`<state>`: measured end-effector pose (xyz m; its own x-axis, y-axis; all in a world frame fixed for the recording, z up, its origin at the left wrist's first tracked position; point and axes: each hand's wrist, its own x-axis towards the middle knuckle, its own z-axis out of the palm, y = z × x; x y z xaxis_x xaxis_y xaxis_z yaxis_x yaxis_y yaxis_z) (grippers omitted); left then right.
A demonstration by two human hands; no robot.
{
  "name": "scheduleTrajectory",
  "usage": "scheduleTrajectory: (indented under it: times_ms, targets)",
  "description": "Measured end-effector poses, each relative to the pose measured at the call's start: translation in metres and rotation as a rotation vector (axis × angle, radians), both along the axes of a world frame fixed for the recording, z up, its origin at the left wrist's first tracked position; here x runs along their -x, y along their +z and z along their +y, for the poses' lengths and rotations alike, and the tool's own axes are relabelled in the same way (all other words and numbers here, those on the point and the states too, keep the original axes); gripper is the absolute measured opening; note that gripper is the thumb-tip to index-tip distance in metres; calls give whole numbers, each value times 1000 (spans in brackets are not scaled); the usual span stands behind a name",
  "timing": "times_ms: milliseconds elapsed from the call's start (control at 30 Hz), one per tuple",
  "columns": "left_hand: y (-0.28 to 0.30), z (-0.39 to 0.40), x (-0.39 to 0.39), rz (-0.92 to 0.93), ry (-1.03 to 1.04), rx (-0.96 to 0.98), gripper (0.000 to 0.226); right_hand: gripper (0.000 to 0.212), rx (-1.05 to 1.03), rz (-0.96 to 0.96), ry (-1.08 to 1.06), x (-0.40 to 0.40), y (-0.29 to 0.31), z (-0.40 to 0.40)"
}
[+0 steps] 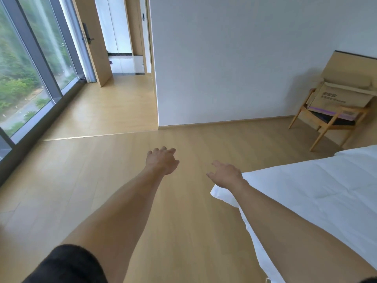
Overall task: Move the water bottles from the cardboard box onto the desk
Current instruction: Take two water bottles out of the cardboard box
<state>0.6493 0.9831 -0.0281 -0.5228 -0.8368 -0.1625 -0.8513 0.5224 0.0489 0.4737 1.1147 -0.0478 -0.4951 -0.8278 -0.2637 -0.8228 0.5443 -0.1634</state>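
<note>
Your left hand [163, 161] and right hand [225, 176] reach forward over the wooden floor [126, 180], fingers relaxed, each holding nothing. The cardboard box [338, 99], flaps open, rests on the wooden chair [326, 123] at far right against the wall. The white bed [316, 193] lies near right, under your right forearm.

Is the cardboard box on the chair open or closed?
Open. The cardboard box on the chair has its top flaps standing up. What's inside is hidden.
</note>
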Motion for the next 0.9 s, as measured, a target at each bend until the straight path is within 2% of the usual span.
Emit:
scheduleTrajectory:
  times_ms: [433,667,900]
  targets:
    - [-15,-179,97,18,-33,7,55,60,36,-1,-28,93,-16,-200]
    - [-7,-301,188,-55,-12,16,55,58,56,-76,-22,174,-19,-326]
    - [0,-377,288,-33,-57,17,53,59,46,-61,-61,267,-10,-396]
